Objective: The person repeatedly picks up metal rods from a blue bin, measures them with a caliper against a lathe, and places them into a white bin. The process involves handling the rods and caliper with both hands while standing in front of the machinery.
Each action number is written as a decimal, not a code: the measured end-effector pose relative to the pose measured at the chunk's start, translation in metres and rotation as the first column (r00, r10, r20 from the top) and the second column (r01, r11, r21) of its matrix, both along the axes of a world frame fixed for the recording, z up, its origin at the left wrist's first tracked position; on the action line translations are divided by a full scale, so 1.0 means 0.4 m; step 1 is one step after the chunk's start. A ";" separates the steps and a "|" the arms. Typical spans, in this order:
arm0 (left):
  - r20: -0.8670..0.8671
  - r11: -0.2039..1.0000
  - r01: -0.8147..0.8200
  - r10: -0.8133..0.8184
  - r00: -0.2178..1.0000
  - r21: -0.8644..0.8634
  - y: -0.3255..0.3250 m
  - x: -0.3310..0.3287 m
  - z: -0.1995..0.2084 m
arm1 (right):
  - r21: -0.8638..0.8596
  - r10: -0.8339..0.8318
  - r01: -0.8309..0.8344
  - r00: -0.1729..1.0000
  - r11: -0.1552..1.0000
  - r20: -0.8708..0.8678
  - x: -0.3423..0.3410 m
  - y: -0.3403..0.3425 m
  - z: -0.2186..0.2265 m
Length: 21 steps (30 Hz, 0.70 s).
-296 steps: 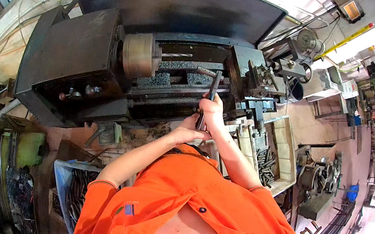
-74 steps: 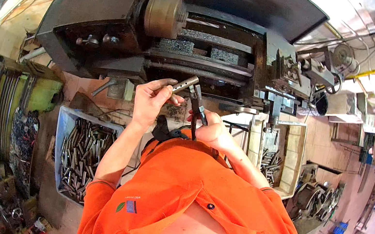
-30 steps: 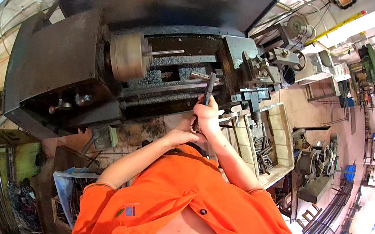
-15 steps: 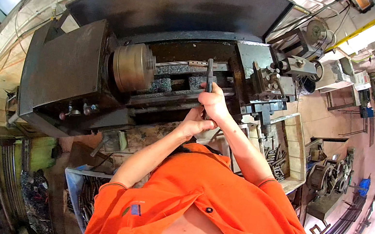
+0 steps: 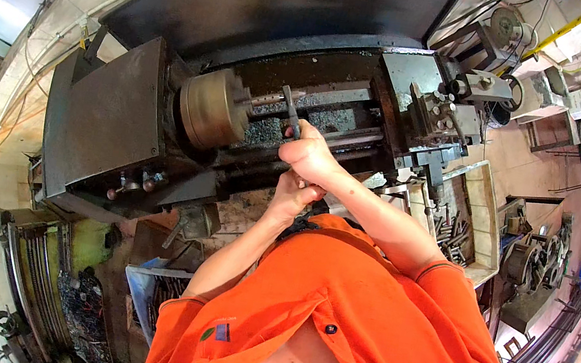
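My right hand (image 5: pixel 307 152) is closed around a long, narrow dark metal tool (image 5: pixel 292 110) with a flattened far end; its exact kind is unclear. That end points up and left over the lathe bed (image 5: pixel 343 138), to the right of the lathe chuck (image 5: pixel 212 108) and apart from its body. The chuck's jaws look smeared, as if spinning. My left hand (image 5: pixel 293 199) is closed lower down, just below my right wrist, which partly covers it. It appears to hold the tool's near end, hidden there.
The headstock (image 5: pixel 107 118) with its levers stands at left. Metal chips (image 5: pixel 264 130) lie in the bed. At right sit the carriage and tool post (image 5: pixel 437 117). A pale tray (image 5: pixel 486 220) holds several metal pieces; a blue-white bin (image 5: pixel 143 295) stands lower left.
Both hands and the tool have shifted left, toward the chuck. The tool now tilts to the left where it stood nearly upright. The whole view has turned and moved slightly.
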<state>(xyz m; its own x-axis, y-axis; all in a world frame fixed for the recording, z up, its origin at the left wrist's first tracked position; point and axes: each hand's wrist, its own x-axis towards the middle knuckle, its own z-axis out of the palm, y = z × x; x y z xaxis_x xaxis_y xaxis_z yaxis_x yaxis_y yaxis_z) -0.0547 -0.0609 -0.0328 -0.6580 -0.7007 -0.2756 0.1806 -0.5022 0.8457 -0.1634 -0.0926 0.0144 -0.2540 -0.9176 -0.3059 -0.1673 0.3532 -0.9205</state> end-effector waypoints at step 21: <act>-0.044 0.998 -0.050 0.051 0.998 0.035 -0.008 -0.029 -0.005 | 0.164 0.023 -0.039 0.994 0.986 0.102 -0.017 -0.007 0.042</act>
<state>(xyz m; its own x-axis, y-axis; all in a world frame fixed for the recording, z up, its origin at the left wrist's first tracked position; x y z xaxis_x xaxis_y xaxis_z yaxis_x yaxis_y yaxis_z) -0.0662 -0.0641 -0.0348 -0.6341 -0.7241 -0.2712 0.2436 -0.5199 0.8187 -0.1702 -0.0952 0.0311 -0.1868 -0.8589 -0.4769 -0.0908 0.4985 -0.8621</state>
